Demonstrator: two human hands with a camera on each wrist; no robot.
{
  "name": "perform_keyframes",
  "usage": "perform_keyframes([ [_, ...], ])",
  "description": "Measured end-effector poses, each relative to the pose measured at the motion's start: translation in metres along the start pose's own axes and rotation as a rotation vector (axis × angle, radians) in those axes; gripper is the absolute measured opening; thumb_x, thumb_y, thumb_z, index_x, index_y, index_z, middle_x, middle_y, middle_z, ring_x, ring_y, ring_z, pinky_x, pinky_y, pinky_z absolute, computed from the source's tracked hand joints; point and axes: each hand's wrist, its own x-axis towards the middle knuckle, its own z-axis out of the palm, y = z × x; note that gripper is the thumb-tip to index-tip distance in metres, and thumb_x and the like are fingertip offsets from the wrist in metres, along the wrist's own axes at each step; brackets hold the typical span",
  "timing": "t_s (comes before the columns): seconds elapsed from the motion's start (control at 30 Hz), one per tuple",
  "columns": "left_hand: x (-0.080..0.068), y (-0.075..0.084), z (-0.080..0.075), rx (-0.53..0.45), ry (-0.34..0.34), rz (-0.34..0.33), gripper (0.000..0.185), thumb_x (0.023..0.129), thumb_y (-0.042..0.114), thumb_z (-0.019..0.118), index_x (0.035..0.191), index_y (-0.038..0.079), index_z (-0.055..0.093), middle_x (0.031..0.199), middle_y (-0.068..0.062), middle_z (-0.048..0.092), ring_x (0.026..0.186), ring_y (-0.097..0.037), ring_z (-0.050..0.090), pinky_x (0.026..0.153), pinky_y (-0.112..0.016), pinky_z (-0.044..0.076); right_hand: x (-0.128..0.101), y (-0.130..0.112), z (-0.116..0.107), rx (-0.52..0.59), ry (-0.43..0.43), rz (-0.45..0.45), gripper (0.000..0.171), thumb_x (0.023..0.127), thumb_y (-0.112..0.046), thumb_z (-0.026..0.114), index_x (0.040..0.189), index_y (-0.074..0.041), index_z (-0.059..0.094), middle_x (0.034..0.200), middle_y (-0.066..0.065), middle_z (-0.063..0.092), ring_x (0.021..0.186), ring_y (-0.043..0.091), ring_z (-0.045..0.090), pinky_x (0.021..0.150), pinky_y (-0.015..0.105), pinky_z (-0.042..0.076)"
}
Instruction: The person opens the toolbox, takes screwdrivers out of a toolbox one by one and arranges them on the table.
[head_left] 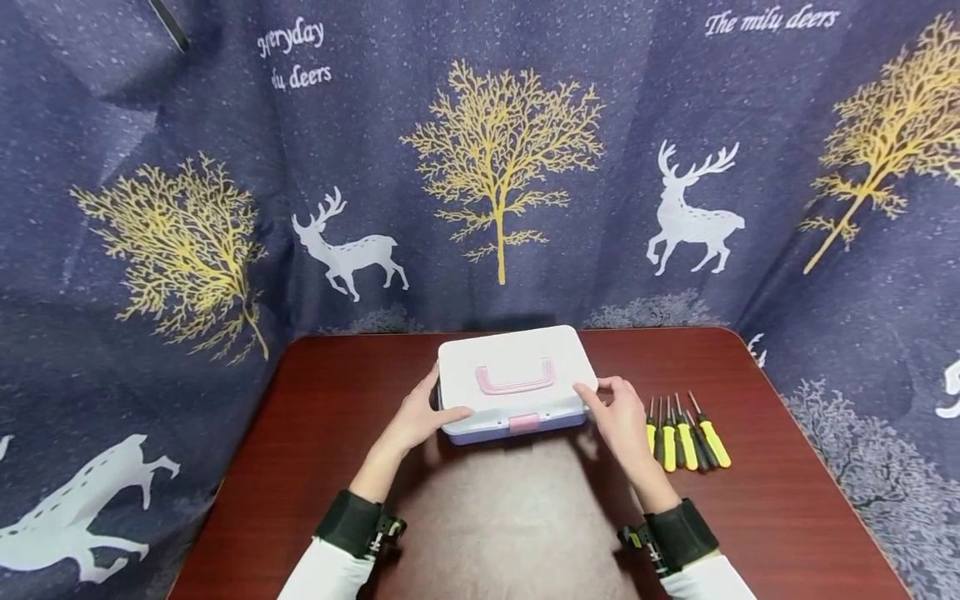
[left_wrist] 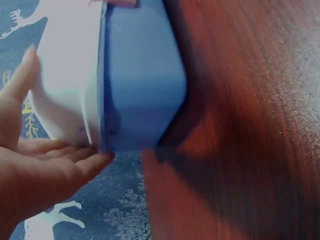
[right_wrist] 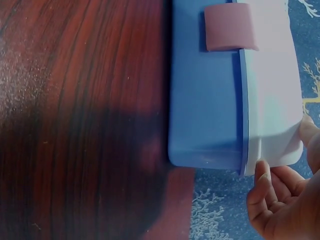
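Two hands flank a closed storage box (head_left: 516, 379) that sits on the dark red desk (head_left: 337, 467), near its far edge and roughly centred. The box has a white lid, a blue base, a pink carry handle (head_left: 515, 381) lying flat on the lid, and a pink latch (head_left: 524, 423) on the front face.

The left hand (head_left: 417, 419) reaches forward from the lower left, forearm angled inward. Its fingers are extended and relaxed, contacting the box's left end; the thumb lies along the front corner. The left wrist view shows the fingertips (left_wrist: 92, 162) against the seam between lid and base.

The right hand (head_left: 621, 414) mirrors this pose at the box's right end. Its fingers are slightly bent, with fingertips (right_wrist: 263, 172) touching the lid's corner edge, not wrapped around it.

A row of yellow-and-black screwdrivers (head_left: 684, 437) lies on the desk just right of the right hand, tips pointing away. A navy curtain (head_left: 480, 167) printed with deer and trees hangs behind.
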Motion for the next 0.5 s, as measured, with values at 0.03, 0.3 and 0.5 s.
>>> perform_keyframes([
  [0.03,0.0008,0.0002,0.0002,-0.009,0.02,-0.003,0.107,0.086,0.041,0.086,0.165,0.009,0.022,0.167,-0.018,0.031,0.153,-0.035,0.032,0.119,-0.056,0.033,0.0006,0.0,0.0006,-0.004,-0.001,0.002,0.049,0.093,-0.043,0.079,0.112,0.001,0.067,0.11,0.022,0.065,0.097,0.036,0.071,0.086,0.051,0.054],
  [0.3,0.0019,0.0001,0.0069,-0.031,0.234,-0.05,0.085,0.082,0.042,0.089,0.153,0.014,0.052,0.148,-0.012,0.059,0.131,-0.031,0.06,0.106,-0.049,0.05,0.0065,-0.0021,0.0051,-0.044,-0.015,-0.001,0.057,0.094,-0.05,0.074,0.115,0.002,0.066,0.114,0.022,0.065,0.102,0.039,0.069,0.087,0.054,0.054],
  [0.5,0.0094,-0.0022,0.0095,0.017,0.334,0.012,0.076,0.082,0.043,0.089,0.145,0.013,0.061,0.135,-0.01,0.069,0.123,-0.03,0.066,0.099,-0.048,0.054,0.0095,-0.0028,0.0095,-0.034,0.008,0.012,0.057,0.094,-0.051,0.074,0.116,0.001,0.066,0.113,0.02,0.065,0.101,0.037,0.069,0.085,0.053,0.054],
])
